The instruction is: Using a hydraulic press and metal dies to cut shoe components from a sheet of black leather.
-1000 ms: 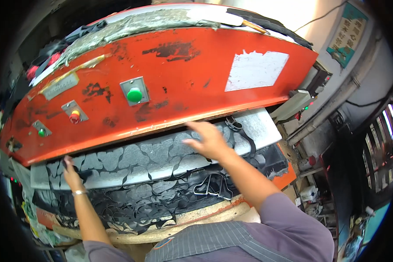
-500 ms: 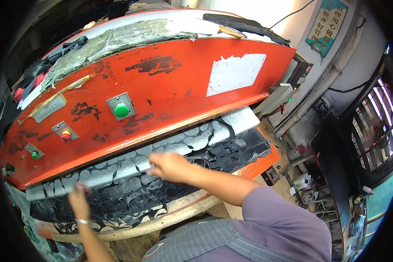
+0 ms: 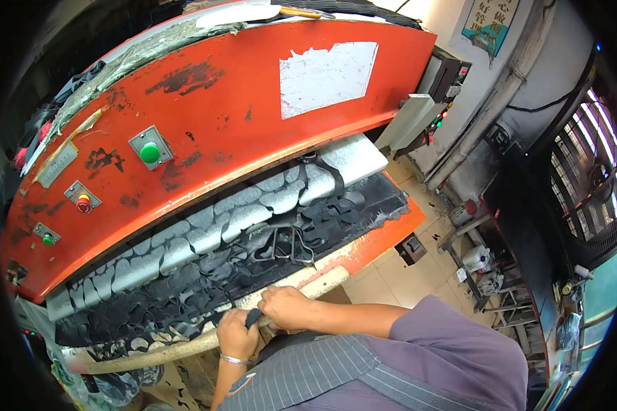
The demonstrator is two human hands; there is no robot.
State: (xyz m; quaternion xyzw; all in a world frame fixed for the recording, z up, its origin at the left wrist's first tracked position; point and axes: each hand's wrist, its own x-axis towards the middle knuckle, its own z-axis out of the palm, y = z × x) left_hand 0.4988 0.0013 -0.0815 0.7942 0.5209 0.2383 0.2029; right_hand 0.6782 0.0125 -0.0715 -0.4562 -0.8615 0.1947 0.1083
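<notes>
My left hand [image 3: 238,337] is closed at the front rim of the machine's bed, with a silvery bracelet on its wrist. A small black piece of sheet material [image 3: 253,317] sticks out from its fingers. Right beside it, my right hand [image 3: 285,308] is curled into a closed grip; whatever lies inside its fingers is hidden. Beyond both hands, a heap of black cut-out scraps [image 3: 206,274] lies along a dark bed. On those scraps rests a thin metal frame, like a cutting die [image 3: 291,245]. Behind runs a long pale slab [image 3: 253,209] with black strips across it.
A large orange press [image 3: 212,123] with green buttons [image 3: 149,152] and a red stop button [image 3: 83,203] stands over the slab. A rounded pale rail [image 3: 329,281] borders the bed. A control box [image 3: 440,89] is at the right, near a dark table [image 3: 528,253].
Both hands have drawn back from the pale slab to the front rim and come together. A black piece now shows at my left fingers. The view has shifted, showing the metal frame more fully.
</notes>
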